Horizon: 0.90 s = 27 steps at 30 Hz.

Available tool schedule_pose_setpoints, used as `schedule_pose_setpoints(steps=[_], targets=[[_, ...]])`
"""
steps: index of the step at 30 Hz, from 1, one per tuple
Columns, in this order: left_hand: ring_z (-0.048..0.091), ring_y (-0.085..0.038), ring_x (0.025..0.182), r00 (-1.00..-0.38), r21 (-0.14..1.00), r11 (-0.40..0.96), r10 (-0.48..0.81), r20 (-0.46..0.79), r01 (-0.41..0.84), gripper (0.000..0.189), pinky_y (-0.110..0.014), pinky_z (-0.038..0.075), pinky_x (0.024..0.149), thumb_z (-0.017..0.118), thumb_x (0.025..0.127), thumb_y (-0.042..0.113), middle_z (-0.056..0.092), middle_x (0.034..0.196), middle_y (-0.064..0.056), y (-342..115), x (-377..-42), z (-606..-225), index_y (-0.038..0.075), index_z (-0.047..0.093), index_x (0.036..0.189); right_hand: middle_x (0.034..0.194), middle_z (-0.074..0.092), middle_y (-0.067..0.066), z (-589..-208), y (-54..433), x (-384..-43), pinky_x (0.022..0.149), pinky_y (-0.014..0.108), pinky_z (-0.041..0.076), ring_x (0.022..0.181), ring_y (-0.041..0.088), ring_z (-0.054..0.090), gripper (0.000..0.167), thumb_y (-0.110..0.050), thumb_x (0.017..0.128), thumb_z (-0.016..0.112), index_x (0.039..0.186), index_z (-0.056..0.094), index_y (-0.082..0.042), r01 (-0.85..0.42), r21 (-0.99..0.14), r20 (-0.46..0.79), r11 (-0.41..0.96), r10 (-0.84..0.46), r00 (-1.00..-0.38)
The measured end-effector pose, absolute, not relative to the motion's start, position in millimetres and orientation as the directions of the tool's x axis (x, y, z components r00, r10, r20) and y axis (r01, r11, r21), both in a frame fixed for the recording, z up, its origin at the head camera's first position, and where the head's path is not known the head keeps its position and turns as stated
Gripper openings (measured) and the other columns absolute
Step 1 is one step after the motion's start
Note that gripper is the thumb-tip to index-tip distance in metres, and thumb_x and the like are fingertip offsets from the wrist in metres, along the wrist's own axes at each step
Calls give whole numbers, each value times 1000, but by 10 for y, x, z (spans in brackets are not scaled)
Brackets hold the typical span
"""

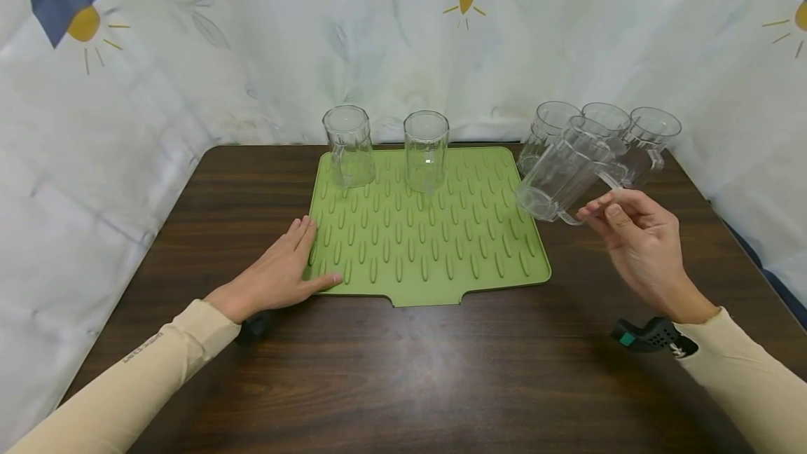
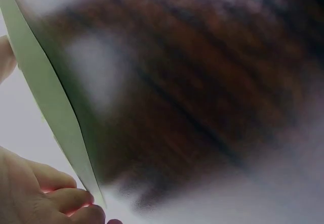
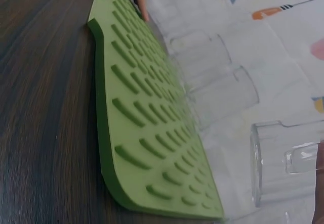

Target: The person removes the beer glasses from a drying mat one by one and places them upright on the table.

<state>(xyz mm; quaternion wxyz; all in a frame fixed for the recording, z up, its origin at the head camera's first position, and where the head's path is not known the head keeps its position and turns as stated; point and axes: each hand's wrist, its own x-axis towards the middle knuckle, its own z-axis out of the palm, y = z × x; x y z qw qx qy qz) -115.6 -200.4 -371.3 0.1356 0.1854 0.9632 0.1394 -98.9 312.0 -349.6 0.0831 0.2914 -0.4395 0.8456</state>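
Observation:
My right hand (image 1: 639, 237) pinches the handle of a clear glass mug (image 1: 561, 170), tilted and held above the table at the right edge of a green ridged drying mat (image 1: 492, 244). The base of this mug (image 3: 283, 163) shows in the right wrist view, its handle toward the fingers. With fingers straight, my left hand (image 1: 280, 268) rests at the mat's left edge, the thumb over its front left corner. On the back of the mat stand two clear mugs, one at the left (image 1: 349, 153) and one near the middle (image 1: 426, 156).
Several more clear mugs (image 1: 652, 135) stand close together at the back right, partly behind the held one. Dark wood table (image 1: 391, 384) surrounds the mat. A white patterned curtain (image 1: 265, 54) hangs along the back and both sides.

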Motion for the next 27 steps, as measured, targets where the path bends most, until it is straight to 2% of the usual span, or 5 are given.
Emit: schedule_pose_setpoints(steps=[8,20,27], targets=[[6,-50,160,-895,325,894,390,-219,310,115,-65,18,129,54,97,71,1,172,-32,-2004,-1138,-3714,-11,6,162,114,69,28,-3535,3296,-968,103,38,58,110,35,73,30,20,103,31,122,52,30,-427,-707,574,-564,-105,-812],[7,-50,160,-896,322,893,391,-212,313,114,-65,19,128,56,97,69,2,171,-32,-1995,-1144,-3724,-11,8,162,114,70,29,-3623,3566,-933,101,36,58,109,35,73,30,23,101,31,122,50,32,-470,-733,567,-492,-58,-822],[7,-50,160,-895,325,893,391,-214,312,113,-65,18,129,56,97,68,2,171,-32,-1992,-1146,-3725,-11,7,162,113,71,30,-3650,3693,-919,101,35,59,108,36,73,30,24,101,30,121,51,33,-481,-725,567,-494,-31,-823]])
